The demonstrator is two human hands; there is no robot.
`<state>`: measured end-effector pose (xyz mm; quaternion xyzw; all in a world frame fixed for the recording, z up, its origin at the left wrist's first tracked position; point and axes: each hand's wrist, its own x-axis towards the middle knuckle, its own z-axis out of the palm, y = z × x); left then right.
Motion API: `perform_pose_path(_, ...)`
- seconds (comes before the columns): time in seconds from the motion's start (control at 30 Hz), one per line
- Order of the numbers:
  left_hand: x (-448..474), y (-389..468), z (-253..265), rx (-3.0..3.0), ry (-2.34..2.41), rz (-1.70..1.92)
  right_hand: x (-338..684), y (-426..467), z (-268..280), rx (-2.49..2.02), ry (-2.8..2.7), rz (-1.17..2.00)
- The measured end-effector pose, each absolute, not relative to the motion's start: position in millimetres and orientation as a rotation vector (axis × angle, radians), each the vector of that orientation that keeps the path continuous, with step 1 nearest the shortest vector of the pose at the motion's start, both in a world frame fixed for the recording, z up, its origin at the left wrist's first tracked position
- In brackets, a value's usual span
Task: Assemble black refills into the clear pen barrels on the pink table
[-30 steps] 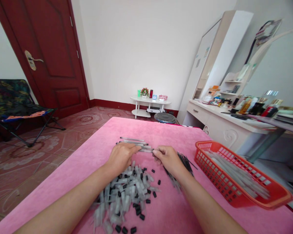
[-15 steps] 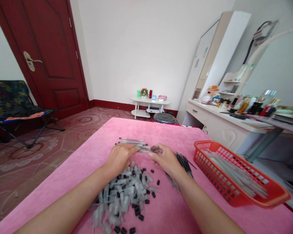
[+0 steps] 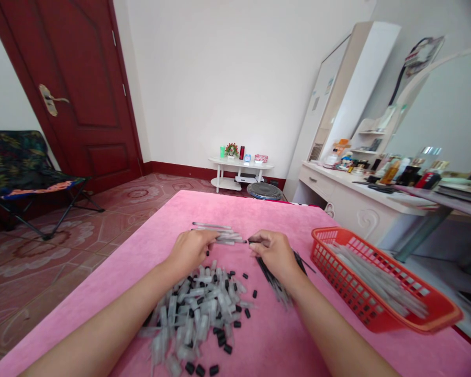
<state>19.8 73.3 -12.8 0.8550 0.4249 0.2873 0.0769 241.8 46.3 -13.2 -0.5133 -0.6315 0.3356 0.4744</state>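
Note:
My left hand is closed on several clear pen barrels, whose ends stick out to the right past the fingers. Close to those ends, my right hand pinches a small black piece, mostly hidden by the fingertips; it is too small to name for sure. Below the left hand spreads a pile of translucent pen caps, with small black plugs scattered among and beside it. Thin dark pen refills lie in a bundle beneath my right hand and wrist.
Everything lies on a pink cloth-covered table. A red plastic basket holding long clear tubes stands at the right. Beyond are a dressing table, a low white stand and a folding chair at the left.
My right hand has shifted slightly right, and a small black piece now shows at its fingertips. The left hand has moved a little left, with the barrels fanned toward the right hand.

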Motion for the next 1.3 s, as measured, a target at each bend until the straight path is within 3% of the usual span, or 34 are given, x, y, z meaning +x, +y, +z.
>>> perform_pose_path(0.13,24,76,-9,1.787,1.026,1.149,236,40,-7,-1.254,-1.620,0.900)
perform_pose_path(0.3,30,69,0,1.128,0.718,1.233,219,27,-12,-1.245,-1.949,0.872)
perform_pose_path(0.47,32,64,1,0.971,0.567,1.232,210,26,-13,-1.147,-1.825,0.981)
perform_pose_path(0.7,43,56,-6,0.991,0.496,1.170,204,19,-8,-1.061,-1.329,1.648)
perform_pose_path(0.87,49,50,-8,1.014,0.568,1.156,203,18,-12,-1.025,-1.338,1.710)
perform_pose_path(0.97,51,48,-9,1.005,0.632,1.219,202,17,-8,-1.121,-1.549,1.503)
perform_pose_path(1.17,58,42,-14,0.971,0.693,1.268,199,9,1,-1.499,-2.083,0.411)
perform_pose_path(1.3,56,47,-17,0.910,0.726,1.280,194,1,5,-1.711,-2.233,0.010)
